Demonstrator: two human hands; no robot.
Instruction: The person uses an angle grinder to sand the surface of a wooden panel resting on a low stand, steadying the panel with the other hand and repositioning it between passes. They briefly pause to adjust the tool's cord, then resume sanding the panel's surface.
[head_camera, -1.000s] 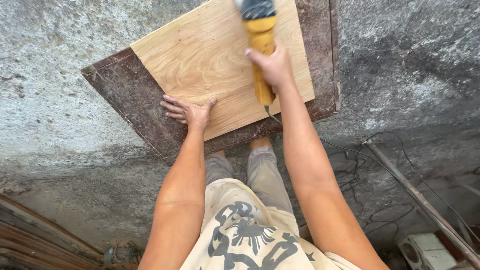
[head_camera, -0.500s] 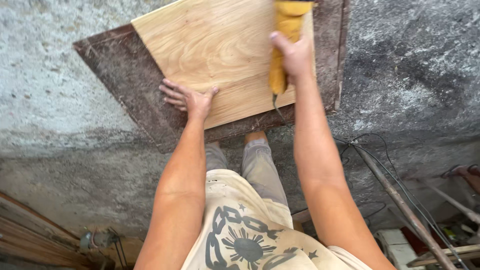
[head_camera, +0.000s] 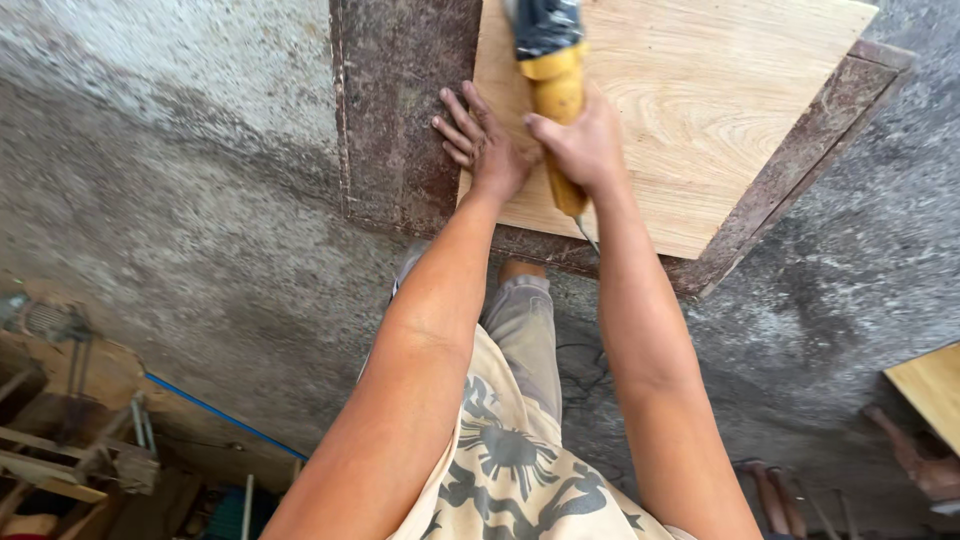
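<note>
A pale plywood panel (head_camera: 690, 110) lies on a dark brown board (head_camera: 400, 120) on the concrete floor. My right hand (head_camera: 580, 145) grips the yellow handle of a power grinder (head_camera: 552, 70), whose black head rests on the panel at the top edge of the view. My left hand (head_camera: 485, 140) presses flat, fingers spread, on the panel's left edge where it meets the brown board, right beside the tool's handle. The tool's cord (head_camera: 590, 235) trails down off the panel toward my legs.
Grey rough concrete floor (head_camera: 200, 230) surrounds the boards. Wooden frames and scrap (head_camera: 70, 440) lie at lower left with a blue strip (head_camera: 215, 415). Another pale board (head_camera: 930, 385) and another person's feet (head_camera: 770, 490) show at lower right.
The view has swung, so the boards now sit rotated and further right. My left hand has moved closer to the right hand and the grinder's handle; the grinder stays on the panel.
</note>
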